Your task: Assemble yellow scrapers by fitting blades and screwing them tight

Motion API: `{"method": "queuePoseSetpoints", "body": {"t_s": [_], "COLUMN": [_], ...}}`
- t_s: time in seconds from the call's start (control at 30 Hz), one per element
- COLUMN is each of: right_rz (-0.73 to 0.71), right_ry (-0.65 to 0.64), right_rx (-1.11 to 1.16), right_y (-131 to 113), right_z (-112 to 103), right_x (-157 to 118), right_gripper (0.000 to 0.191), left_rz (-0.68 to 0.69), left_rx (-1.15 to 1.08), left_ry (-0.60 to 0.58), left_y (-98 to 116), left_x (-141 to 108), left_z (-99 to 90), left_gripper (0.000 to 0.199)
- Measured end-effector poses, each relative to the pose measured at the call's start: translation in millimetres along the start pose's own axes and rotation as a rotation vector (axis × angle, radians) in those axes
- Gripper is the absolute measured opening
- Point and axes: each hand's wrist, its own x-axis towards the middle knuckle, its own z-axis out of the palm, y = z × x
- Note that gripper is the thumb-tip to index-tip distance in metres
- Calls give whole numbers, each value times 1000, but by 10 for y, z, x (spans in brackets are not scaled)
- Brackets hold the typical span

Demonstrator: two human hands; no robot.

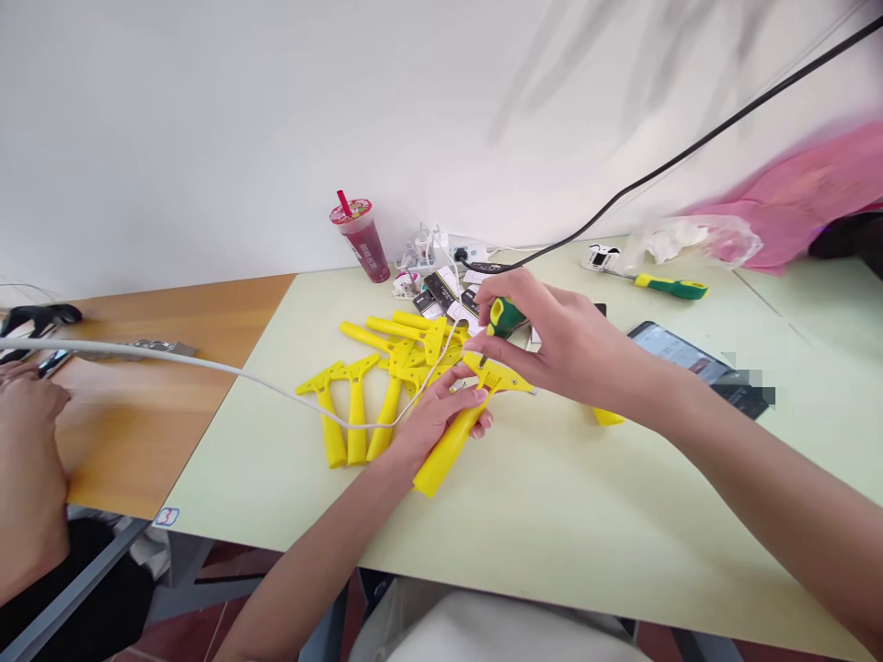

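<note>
My left hand (441,409) grips a yellow plastic scraper (452,450) near its head, the handle slanting down toward me. Above it, my right hand (544,336) holds a green and yellow screwdriver (507,317) by its handle. The screwdriver points down at the scraper's head, near a hole or screw; whether the tip is seated I cannot tell. Several more yellow scrapers (357,414) lie in a loose pile to the left of and behind my left hand. Part of another yellow piece (608,416) shows beneath my right forearm.
A cup of red drink (365,244) stands by the wall. Small black and white packets (441,290) lie near a power strip (471,252). A second screwdriver (670,286) and a phone (680,354) are at right. A white cable (276,379) crosses in front; another person's hand (31,400) is at left.
</note>
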Motion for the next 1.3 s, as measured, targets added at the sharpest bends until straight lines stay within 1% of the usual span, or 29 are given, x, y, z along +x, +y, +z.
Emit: {"method": "queuePoseSetpoints", "body": {"t_s": [0.1, 0.2, 0.27, 0.33, 0.4, 0.5, 0.57, 0.67, 0.83, 0.9, 1.0, 1.07, 1.17, 1.23, 1.3], "right_rz": [-60, -106, -97, -72, -39, -30, -32, -16, -55, -67, -37, -20, -38, -49, -34], "right_ry": [-42, 14, 42, 33, -10, -104, -123, -96, -94, -78, -33, -43, -107, -110, -77], "right_rx": [67, 85, 60, 33, 22, 53, 65, 34, 74, 66, 9, 14, 86, 97, 61], "right_y": [12, 9, -7, -31, -54, -73, -75, -67, -37, -23, -11, -6, 0, 4, 5], "right_z": [-8, 16, 33, 36, 30, 27, 37, 48, 39, 42, 36, 20, 0, 3, 11], "right_x": [9, 27, 33, 29, 21, 15, 14, 8, -3, 0, 5, 6, 8, 11, 13], "right_gripper": [36, 33, 26, 22, 22, 24, 23, 21, 33, 30, 18, 21, 30, 27, 18], "left_rz": [14, 35, 46, 43, 31, 31, 33, 15, 13, 22, 11, -2, 14, 34, 37], "left_rx": [-2, -7, -10, -8, 0, -1, -11, -4, 5, -7, -4, 5, 9, 3, 3], "left_ry": [39, 66, 61, 45, 37, 52, 61, 52, 56, 64, 50, 43, 57, 70, 69], "left_y": [-5, 13, 24, 27, 25, 22, 23, 23, 17, 14, 4, -2, 0, 7, 15], "left_x": [23, 36, 36, 32, 29, 32, 34, 33, 30, 29, 29, 32, 36, 35, 30], "left_z": [-11, -21, -25, -27, -26, -22, -18, -13, -10, -10, -8, -8, -8, -7, -4], "left_gripper": [61, 60, 61, 62, 63, 63, 63, 65, 65, 63, 63, 64, 62, 61, 61]}}
